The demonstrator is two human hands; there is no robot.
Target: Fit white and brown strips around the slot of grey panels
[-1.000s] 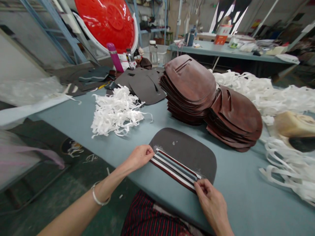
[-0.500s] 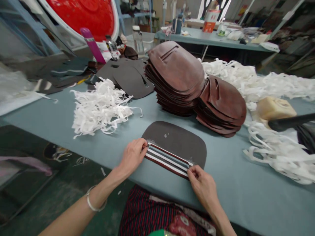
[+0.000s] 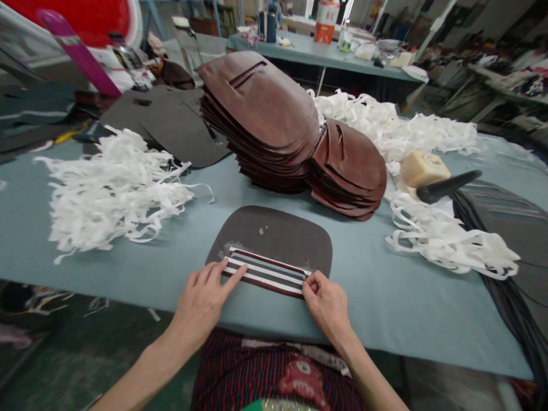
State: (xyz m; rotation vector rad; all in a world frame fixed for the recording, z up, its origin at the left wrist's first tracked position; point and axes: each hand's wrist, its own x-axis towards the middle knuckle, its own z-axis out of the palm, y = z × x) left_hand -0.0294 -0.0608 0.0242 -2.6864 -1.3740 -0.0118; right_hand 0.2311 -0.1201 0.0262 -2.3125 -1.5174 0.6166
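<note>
A grey-backed leather piece (image 3: 282,231) with rounded corners lies on the table close to me, brown showing along its near edge. White tape strips (image 3: 268,272) run along the long slot cut in it. My left hand (image 3: 201,297) rests with fingers outstretched and spread, its fingertips pressing the left part of the slot's near side. At the right end, the thumb and index finger of my right hand (image 3: 327,301) pinch together on the end of a white tape strip. The exact grip is partly hidden by the fingers.
Two stacks of brown leather pieces (image 3: 265,108) stand beyond the work. White tape heaps lie at the left (image 3: 113,188) and right (image 3: 449,237). Near the right heap are a yellowish block (image 3: 423,169) and a black-handled tool (image 3: 447,187). Grey pieces (image 3: 180,125) lie behind.
My left hand has opened from a pinch at the slot's left end and now lies spread over its near side. My right hand still pinches at the right end. The view has turned right.
</note>
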